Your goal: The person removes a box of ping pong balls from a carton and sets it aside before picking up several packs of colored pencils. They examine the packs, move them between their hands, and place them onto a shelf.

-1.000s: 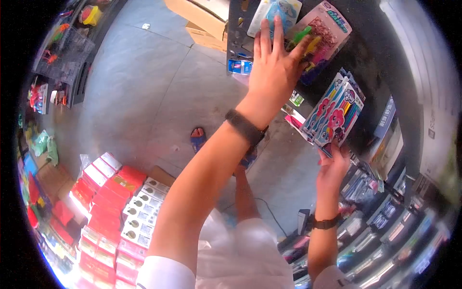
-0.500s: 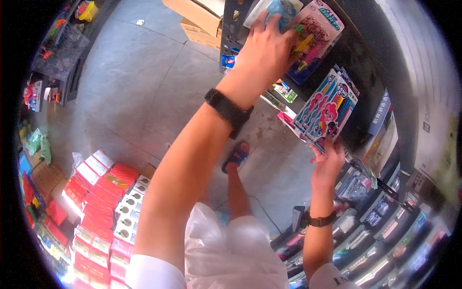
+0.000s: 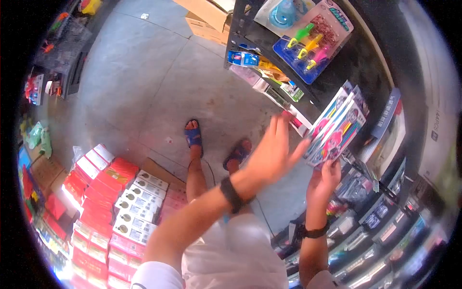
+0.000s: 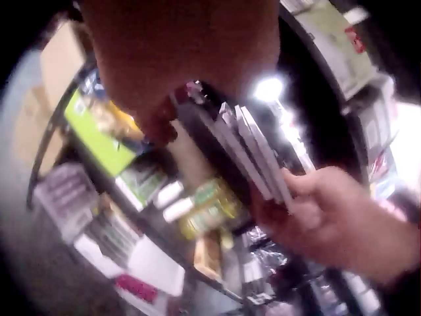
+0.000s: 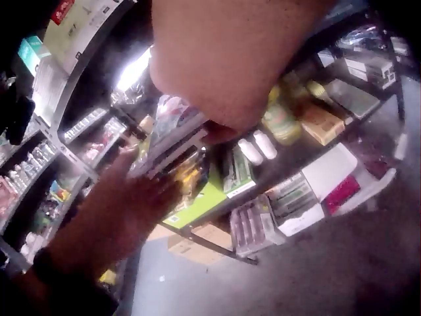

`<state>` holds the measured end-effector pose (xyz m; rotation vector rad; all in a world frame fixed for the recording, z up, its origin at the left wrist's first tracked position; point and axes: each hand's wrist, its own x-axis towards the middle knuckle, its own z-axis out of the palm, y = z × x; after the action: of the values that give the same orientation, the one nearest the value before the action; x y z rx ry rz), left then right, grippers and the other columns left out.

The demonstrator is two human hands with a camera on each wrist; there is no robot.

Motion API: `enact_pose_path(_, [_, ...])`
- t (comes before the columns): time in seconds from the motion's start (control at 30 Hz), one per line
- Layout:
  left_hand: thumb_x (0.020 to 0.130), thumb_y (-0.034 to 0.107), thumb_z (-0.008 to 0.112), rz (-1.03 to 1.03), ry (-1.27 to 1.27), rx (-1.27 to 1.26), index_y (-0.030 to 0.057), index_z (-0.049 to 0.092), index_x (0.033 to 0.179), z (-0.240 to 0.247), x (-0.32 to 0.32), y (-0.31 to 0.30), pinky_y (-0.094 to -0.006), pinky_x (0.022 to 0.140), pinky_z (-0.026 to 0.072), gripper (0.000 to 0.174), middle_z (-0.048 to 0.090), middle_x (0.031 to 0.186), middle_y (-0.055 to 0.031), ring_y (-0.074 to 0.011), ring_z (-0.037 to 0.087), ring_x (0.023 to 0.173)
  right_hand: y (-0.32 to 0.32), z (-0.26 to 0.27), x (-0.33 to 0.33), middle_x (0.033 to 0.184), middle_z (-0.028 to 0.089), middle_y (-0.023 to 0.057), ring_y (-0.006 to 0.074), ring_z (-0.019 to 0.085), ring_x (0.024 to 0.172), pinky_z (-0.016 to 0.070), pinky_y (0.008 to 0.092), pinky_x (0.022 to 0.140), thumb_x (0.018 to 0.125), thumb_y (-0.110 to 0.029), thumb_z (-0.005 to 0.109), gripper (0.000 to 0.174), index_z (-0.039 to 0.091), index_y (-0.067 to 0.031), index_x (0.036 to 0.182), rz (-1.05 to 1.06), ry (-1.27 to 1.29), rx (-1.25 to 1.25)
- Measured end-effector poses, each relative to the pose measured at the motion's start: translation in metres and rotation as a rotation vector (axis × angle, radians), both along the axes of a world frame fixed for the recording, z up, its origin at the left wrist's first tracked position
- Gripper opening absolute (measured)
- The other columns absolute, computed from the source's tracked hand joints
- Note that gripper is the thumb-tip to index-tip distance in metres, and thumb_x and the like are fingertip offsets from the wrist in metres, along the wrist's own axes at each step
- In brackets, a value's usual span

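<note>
Several flat packs (image 3: pixel 334 137) with cartoon ponies and coloured stripes stand tilted together, their lower end gripped by my right hand (image 3: pixel 323 183). In the left wrist view the packs (image 4: pixel 253 155) show edge-on, slightly fanned, with the right hand (image 4: pixel 342 214) around their lower end. My left hand (image 3: pixel 272 154) is beside their left edge, fingers extended and holding nothing; whether its thumb touches them I cannot tell. The left hand (image 5: pixel 125 204) also shows in the right wrist view. A card with green, yellow and pink toys (image 3: pixel 313 45) lies on the dark shelf (image 3: pixel 358 58), overlapping a blue-item pack (image 3: pixel 283 14).
Small boxed goods (image 3: pixel 243 59) fill a lower shelf beneath the left edge. Cardboard boxes (image 3: pixel 207 29) stand beyond it. Red packets (image 3: pixel 98 192) and white boxes (image 3: pixel 139 207) are stacked at lower left. Racks of packaged goods (image 3: pixel 365 241) line the lower right.
My left hand has left the two carded packs on the shelf and moved down toward the pony packs. The right hand keeps its grip on them, and their edges now look more spread.
</note>
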<state>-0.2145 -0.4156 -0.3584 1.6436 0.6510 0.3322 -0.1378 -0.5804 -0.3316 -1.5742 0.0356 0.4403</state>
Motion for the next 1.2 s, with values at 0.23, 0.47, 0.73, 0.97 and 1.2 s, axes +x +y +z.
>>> enact_pose_path(0.23, [0.104, 0.032, 0.058, -0.134, 0.182, -0.616, 0.002, 0.055, 0.116, -0.009, -0.034, -0.061, -0.0469, 0.072, 0.0529, 0.033, 0.071, 0.09, -0.0243, -0.044, 0.07, 0.088, -0.028, -0.01, -0.011, 0.13, 0.058, 0.0128, 0.0221, 0.059, 0.115, 0.0476, 0.0382, 0.099, 0.097, -0.031, 0.07, 0.059, 0.046, 0.0038, 0.138, 0.03, 0.101, -0.025])
enact_pose_path(0.47, [0.103, 0.032, 0.058, -0.302, 0.094, -0.591, 0.0031, 0.057, 0.119, -0.018, -0.023, -0.039, -0.0452, 0.074, 0.0531, 0.033, 0.072, 0.091, -0.0221, -0.0417, 0.07, 0.09, -0.033, -0.011, -0.014, 0.129, 0.058, 0.0112, 0.0208, 0.059, 0.115, 0.0478, 0.0362, 0.098, 0.098, -0.032, 0.068, 0.056, 0.046, 0.0026, 0.136, -0.024, 0.121, -0.02])
enact_pose_path(0.73, [0.102, 0.032, 0.06, -0.267, 0.107, -0.584, 0.0031, 0.058, 0.126, -0.018, -0.008, -0.043, -0.043, 0.074, 0.0539, 0.037, 0.073, 0.091, -0.0205, -0.0383, 0.072, 0.089, -0.019, -0.005, -0.009, 0.131, 0.057, 0.0123, 0.0224, 0.056, 0.12, 0.0432, 0.0379, 0.102, 0.101, -0.032, 0.062, 0.053, 0.046, 0.0028, 0.137, -0.042, 0.108, -0.029])
enact_pose_path(0.97, [0.102, 0.031, 0.06, -0.183, 0.095, -0.59, 0.0019, 0.058, 0.125, -0.014, -0.009, -0.042, -0.0435, 0.073, 0.0537, 0.037, 0.072, 0.09, -0.0226, -0.0401, 0.072, 0.089, -0.014, -0.006, -0.005, 0.133, 0.057, 0.0106, 0.0236, 0.055, 0.123, 0.0411, 0.0417, 0.104, 0.103, -0.034, 0.056, 0.049, 0.047, -0.001, 0.139, -0.027, 0.207, 0.032])
enact_pose_path(1.2, [0.1, 0.03, 0.062, -0.159, 0.078, -0.525, 0.0015, 0.059, 0.122, -0.018, -0.013, -0.036, -0.0466, 0.071, 0.0525, 0.036, 0.069, 0.09, -0.0261, -0.0449, 0.069, 0.086, -0.019, -0.007, -0.015, 0.141, 0.056, 0.015, 0.0293, 0.056, 0.124, 0.0432, 0.0454, 0.108, 0.104, -0.025, 0.055, 0.049, 0.045, -0.001, 0.145, -0.27, 0.551, 0.364])
